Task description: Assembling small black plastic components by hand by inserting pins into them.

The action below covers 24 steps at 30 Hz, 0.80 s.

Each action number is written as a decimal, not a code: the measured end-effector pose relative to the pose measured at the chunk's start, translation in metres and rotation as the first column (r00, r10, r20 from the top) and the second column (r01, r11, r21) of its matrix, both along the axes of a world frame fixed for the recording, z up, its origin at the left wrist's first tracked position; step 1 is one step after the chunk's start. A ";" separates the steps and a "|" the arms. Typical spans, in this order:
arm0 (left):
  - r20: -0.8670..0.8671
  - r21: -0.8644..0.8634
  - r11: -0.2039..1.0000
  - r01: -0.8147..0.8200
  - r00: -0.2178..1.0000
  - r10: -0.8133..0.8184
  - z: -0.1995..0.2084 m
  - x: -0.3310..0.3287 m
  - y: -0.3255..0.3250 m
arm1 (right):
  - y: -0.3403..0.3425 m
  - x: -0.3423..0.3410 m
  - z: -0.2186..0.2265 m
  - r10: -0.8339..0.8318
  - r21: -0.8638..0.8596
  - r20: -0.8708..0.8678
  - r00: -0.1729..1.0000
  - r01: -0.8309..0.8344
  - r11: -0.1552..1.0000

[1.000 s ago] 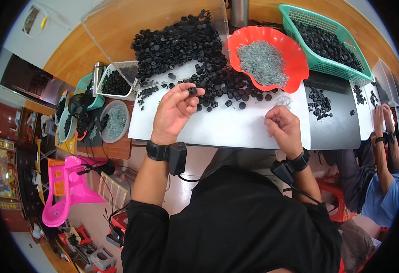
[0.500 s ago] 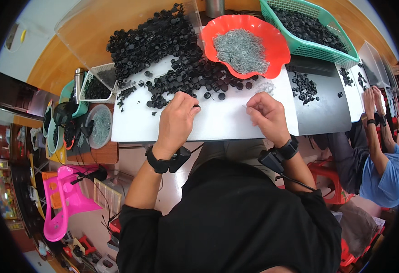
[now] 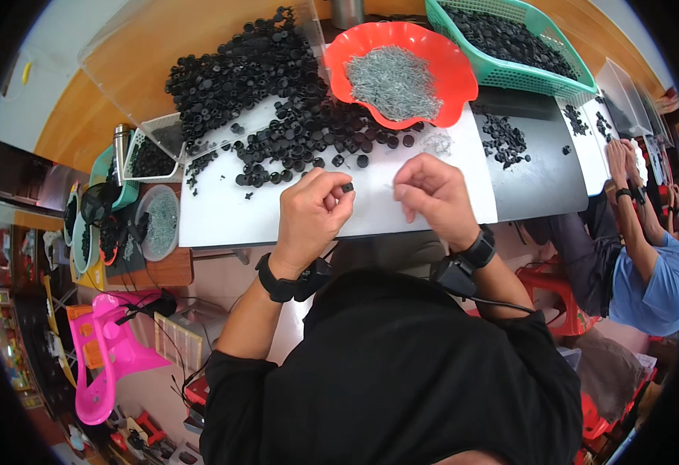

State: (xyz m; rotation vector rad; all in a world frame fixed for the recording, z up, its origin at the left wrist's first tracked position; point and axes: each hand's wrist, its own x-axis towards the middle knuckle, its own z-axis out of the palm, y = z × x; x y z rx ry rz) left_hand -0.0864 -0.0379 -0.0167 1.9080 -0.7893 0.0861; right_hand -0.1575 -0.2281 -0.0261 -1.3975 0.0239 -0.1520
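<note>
A small black plastic piece (image 3: pixel 348 187) is pinched between thumb and forefinger of my left hand (image 3: pixel 312 215), just over the front of the white work sheet (image 3: pixel 235 221). To its right, my right hand (image 3: pixel 434 194) is closed in a pinch. Something pale and thin shows faintly at its fingertips, too small to name. Beyond both hands spreads a heap of black round caps (image 3: pixel 250 85), with loose ones closest to my left hand. A red scalloped bowl (image 3: pixel 463 97) holds thin silvery metal pieces (image 3: pixel 393 81).
At the back right stands a green basket (image 3: pixel 575 87) of black parts. A clear plastic bin (image 3: pixel 126 58) lies around the cap heap. More containers, including a clear round tub (image 3: pixel 175 240), sit at left. On the right, a co-worker's hands (image 3: pixel 620 159) work beside a dark mat (image 3: pixel 537 190).
My left hand has come away from the loose caps toward me and turned, so the black piece now shows. My right hand keeps its pinch. The whole view has shifted slightly.
</note>
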 end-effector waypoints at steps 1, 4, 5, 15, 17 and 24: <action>0.001 -0.005 1.000 0.011 1.000 -0.011 -0.002 -0.002 -0.003 | 0.005 0.000 0.001 0.045 0.047 0.004 0.999 -0.046 0.998; 0.004 -0.021 0.999 0.034 0.999 -0.034 -0.011 -0.006 -0.011 | 0.014 0.004 -0.002 0.090 0.021 -0.021 0.996 -0.090 0.996; 0.044 -0.021 0.999 0.043 0.998 -0.042 -0.013 -0.006 -0.013 | 0.015 0.005 -0.003 0.085 0.026 -0.023 0.996 -0.084 0.996; 0.194 0.002 1.000 -0.002 0.981 0.002 -0.016 -0.008 -0.018 | 0.016 0.007 -0.002 0.082 -0.051 -0.072 0.994 -0.086 0.995; 0.280 0.049 0.999 -0.012 0.960 -0.003 -0.016 -0.008 -0.019 | 0.016 0.007 -0.001 0.054 -0.085 -0.074 0.996 -0.060 0.995; 0.374 0.070 0.997 -0.038 0.927 0.009 -0.014 -0.013 -0.020 | 0.021 0.010 -0.002 0.021 -0.132 -0.077 0.997 -0.031 0.991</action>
